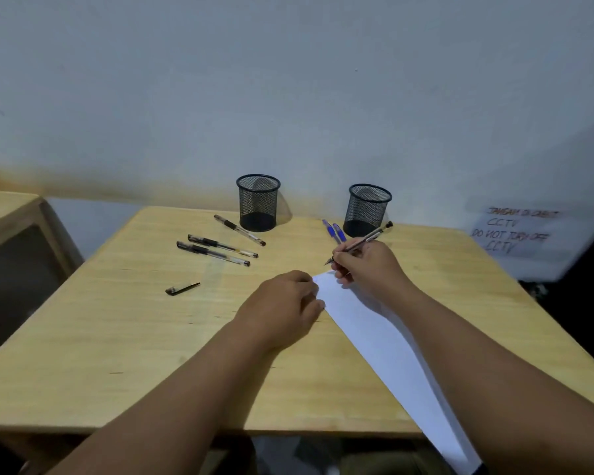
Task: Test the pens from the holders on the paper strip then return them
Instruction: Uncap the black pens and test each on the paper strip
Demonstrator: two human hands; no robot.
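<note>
My right hand grips a black pen in a writing hold, its uncapped tip just above the far end of the white paper strip. My left hand presses flat on the strip's far left corner. Two black mesh holders stand by the wall, the left holder and the right holder, and both look empty. Three black pens lie on the table in front of the left holder. Two blue pens lie beside the right holder. A black pen cap lies alone to the left.
The wooden table stands against a white wall. The paper strip runs past the table's front edge at the lower right. A second wooden piece of furniture stands to the left. A handwritten notice hangs on the wall at the right.
</note>
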